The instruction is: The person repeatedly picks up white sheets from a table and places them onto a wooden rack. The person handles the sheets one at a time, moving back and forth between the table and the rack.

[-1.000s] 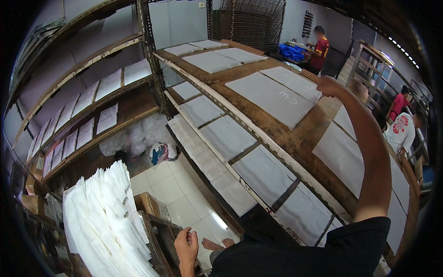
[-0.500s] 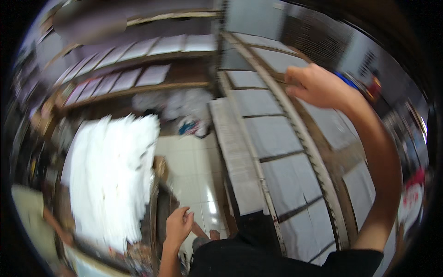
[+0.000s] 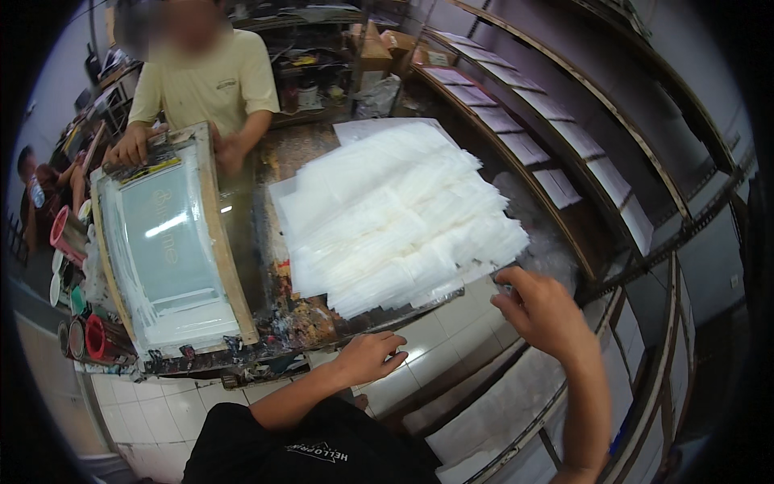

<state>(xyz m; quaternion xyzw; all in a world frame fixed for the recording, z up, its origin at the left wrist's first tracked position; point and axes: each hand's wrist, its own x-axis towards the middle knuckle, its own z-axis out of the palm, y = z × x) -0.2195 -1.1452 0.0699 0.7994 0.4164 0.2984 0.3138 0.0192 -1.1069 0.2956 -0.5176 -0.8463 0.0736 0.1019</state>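
Observation:
A large heap of thin, white, translucent sheets (image 3: 403,218) lies fanned out and overlapping on the paint-stained worktable (image 3: 310,315) before me. My right hand (image 3: 538,310) hovers just off the heap's near right corner, its fingers bent, with a gap between thumb and forefinger and nothing visible in it. Below the near table edge, my left hand (image 3: 369,359) hangs in the air with loosely stretched fingers and holds nothing. To the left, a wooden-framed printing screen (image 3: 173,234) stands tilted over the table, smeared with white ink. A co-worker in a pale yellow shirt (image 3: 211,77) grips its far end.
Racks with rows of flat white sheets (image 3: 564,129) rise at the far right. More drying racks (image 3: 621,355) stand near my right arm. Ink tins and a red tub (image 3: 106,339) crowd the left edge. Cardboard boxes (image 3: 371,55) sit behind the table.
My view has swung left from the drying racks to the worktable, bringing the co-worker and screen into sight. My right hand has left the rack and come down beside the sheet heap.

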